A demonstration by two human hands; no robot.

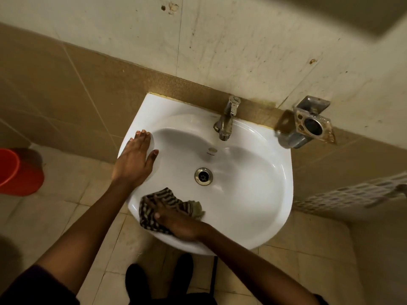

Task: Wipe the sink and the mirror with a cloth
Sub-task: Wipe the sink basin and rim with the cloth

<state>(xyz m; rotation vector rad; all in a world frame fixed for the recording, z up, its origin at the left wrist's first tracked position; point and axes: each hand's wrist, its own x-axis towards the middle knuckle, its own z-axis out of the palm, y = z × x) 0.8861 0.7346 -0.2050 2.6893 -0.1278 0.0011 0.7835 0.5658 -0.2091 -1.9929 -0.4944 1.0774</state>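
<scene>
Right hand (176, 221) pressing striped cloth (163, 201) flat against near inner wall of white sink (253, 194), fingers spread over it; left hand (136, 157) laid open on left rim, holding nothing; tap (226, 119) at back edge

Stained cream wall tiles (242, 40) sit above a band of tan tiles (66, 80). The floor (92, 201) is pale beige tile under dim yellowish light. A red bucket (17, 170) stands left; a corroded metal holder (312, 124) juts from the wall at right
</scene>
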